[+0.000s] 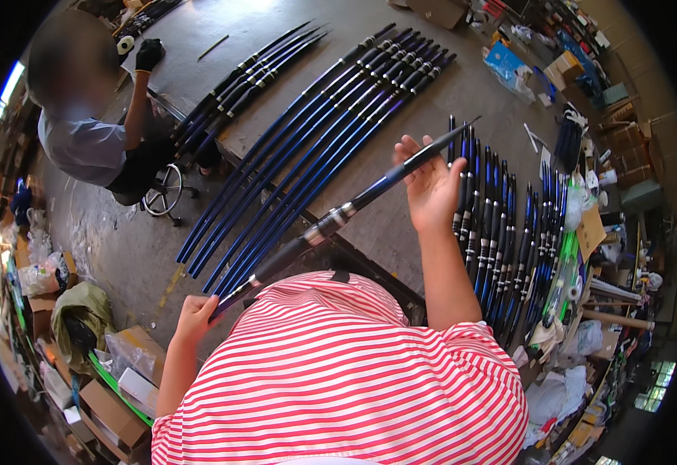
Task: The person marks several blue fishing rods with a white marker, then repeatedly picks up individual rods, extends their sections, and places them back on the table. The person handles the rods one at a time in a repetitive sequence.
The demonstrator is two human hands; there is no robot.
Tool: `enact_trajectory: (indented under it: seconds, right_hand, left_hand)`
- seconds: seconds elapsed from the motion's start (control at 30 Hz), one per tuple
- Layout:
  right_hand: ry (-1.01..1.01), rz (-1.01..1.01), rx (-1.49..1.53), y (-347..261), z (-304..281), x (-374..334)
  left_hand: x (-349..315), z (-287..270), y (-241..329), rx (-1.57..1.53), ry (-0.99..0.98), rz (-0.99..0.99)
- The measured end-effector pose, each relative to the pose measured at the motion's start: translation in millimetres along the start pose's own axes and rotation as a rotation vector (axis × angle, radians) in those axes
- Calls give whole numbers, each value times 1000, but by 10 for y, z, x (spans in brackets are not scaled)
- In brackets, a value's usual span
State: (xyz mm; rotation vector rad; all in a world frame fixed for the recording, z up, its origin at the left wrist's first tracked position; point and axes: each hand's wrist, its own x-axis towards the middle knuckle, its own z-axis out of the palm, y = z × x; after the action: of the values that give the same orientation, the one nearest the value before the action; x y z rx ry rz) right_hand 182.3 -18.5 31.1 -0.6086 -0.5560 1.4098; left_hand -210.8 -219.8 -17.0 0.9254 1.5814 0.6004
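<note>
A fishing rod (286,254) with dark grips, a silver-ringed reel seat and a blue section slants across in front of my striped shirt. My left hand (194,316) is closed around its lower end. Toward the other end, the rod lies across the fingers of my right hand (434,192), which is open with the palm up, its fingers and thumb apart. Beyond the held rod, several similar blue rods (315,147) lie side by side on the grey table (276,66), with their grips at the far end.
Another row of rods (493,232) lies to the right of my right forearm. At the far left a co-worker (83,147) sits on a wheeled stool (164,192) beside a further bundle of rods (249,81). Cardboard boxes (110,411) and plastic bags crowd both sides.
</note>
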Motion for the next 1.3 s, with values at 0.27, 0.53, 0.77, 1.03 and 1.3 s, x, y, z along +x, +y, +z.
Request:
enact_trajectory:
  seconds: [0.27,0.53,0.77,1.03,1.3]
  right_hand:
    - [-17,227,-121,251,-244,67]
    - [-23,217,-161,253,-313,232]
    - [20,179,-129,129,-422,398]
    - [-38,150,-107,150,-344,397]
    - [-6,136,-95,128,-330,366]
  left_hand:
    - [-296,-474,-528,-77,51,-132]
    - [-528,-788,-756,-56,180,-144]
    - [-746,-1115,-954,-54,95,-178]
    - [-741,-1129,-909,-47,94,-124]
    - [-692,-1146,-803,-58,75,-98]
